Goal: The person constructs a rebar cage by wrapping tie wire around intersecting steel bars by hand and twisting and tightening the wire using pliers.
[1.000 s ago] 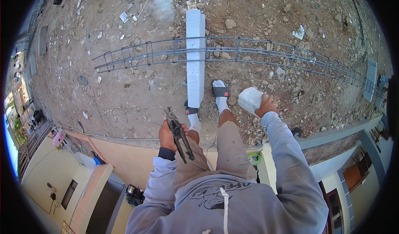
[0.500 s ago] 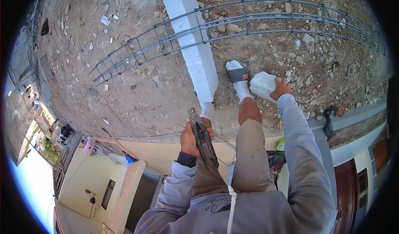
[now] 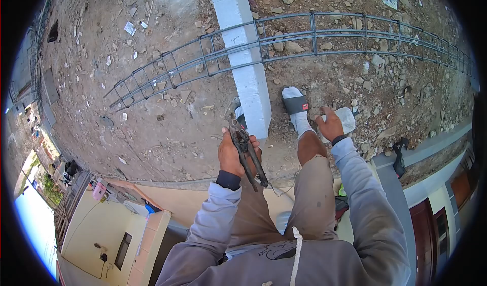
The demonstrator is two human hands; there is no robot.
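My left hand (image 3: 232, 153) is wrapped round dark metal pliers (image 3: 243, 146), jaws pointing up and handles down toward my shorts. My right hand (image 3: 331, 125) is beside a white lump (image 3: 347, 119), partly in front of it; the fingers are bent and apart, and nothing shows between them. A long light block (image 3: 248, 83) lies on the ground before my feet. Across it rests a long cage of steel bars (image 3: 314, 35), running from left to far right.
Stones and rubble are scattered over the dirt ground (image 3: 167, 128). A low concrete edge (image 3: 431, 146) and a dark cloth-like item (image 3: 399, 159) are at the right. Building walls (image 3: 96, 225) stand at the bottom left.
My right hand has come off the side of the white lump and moved left across it. The pliers stay in my left hand. The view has turned and shifted since one second ago.
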